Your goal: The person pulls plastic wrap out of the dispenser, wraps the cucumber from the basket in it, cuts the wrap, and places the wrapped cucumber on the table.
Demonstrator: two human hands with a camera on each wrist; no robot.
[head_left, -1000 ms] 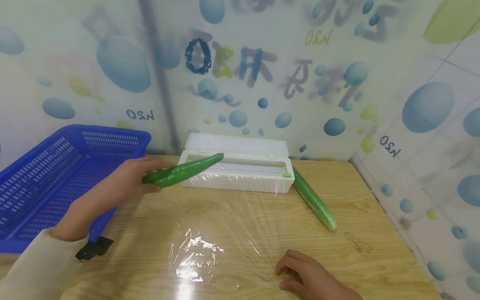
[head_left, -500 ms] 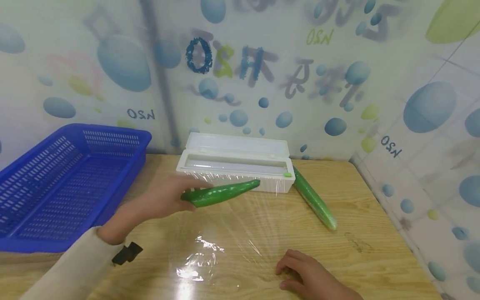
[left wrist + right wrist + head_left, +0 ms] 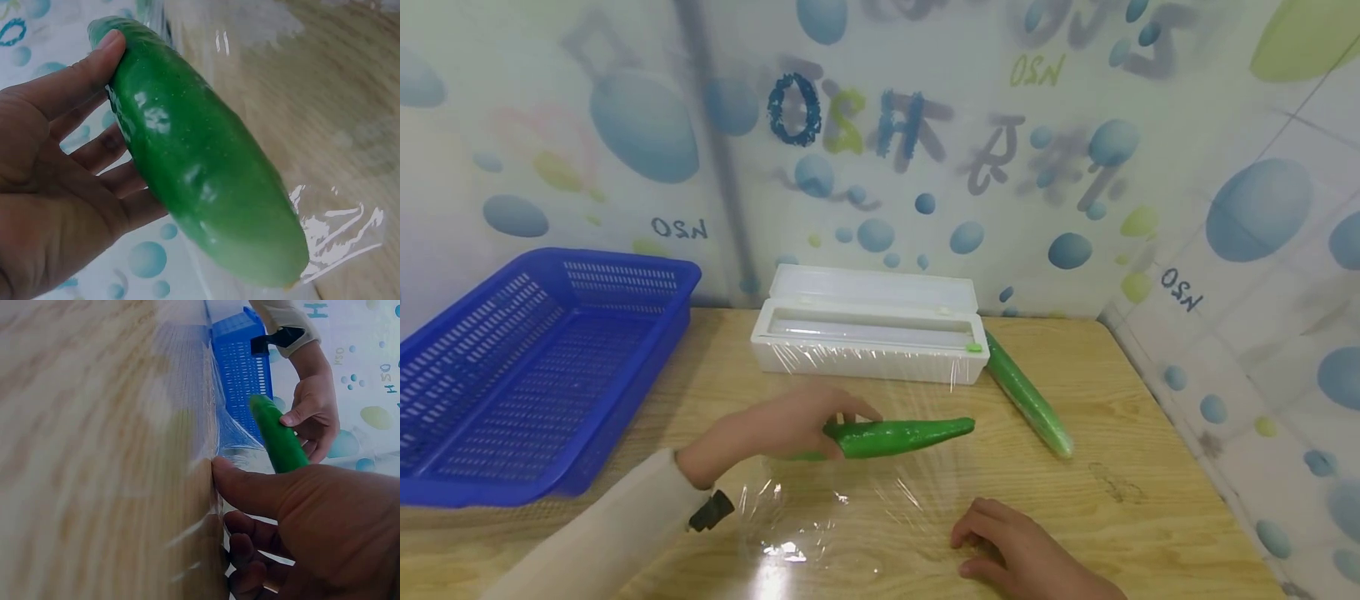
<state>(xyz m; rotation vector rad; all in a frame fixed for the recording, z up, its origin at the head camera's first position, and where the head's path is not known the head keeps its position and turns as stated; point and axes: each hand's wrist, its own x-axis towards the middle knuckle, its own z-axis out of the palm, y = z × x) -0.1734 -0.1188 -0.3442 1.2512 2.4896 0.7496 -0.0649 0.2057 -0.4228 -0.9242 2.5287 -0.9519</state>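
Note:
My left hand [image 3: 801, 421] grips a green cucumber [image 3: 906, 437] by its left part, holding it nearly level above a sheet of clear cling film [image 3: 865, 508]. In the left wrist view, the thumb lies on the cucumber [image 3: 200, 169] and the fingers reach behind it. My right hand [image 3: 1018, 550] rests at the film's near right part. In the right wrist view, its thumb and bent fingertips touch the film at the table surface, thumb and fingers apart. The film runs from a white cling film dispenser [image 3: 865, 362], lid raised, at the back.
A second cucumber [image 3: 1030, 400], apparently wrapped in film, lies right of the dispenser. A blue plastic basket [image 3: 617, 392] stands at the left. The wooden table [image 3: 1150, 417] meets a patterned wall [image 3: 880, 192] behind and another at the right.
My left hand has carried the cucumber from beside the basket rightwards and nearer, from in front of the dispenser to over the film. The right hand has stayed in place.

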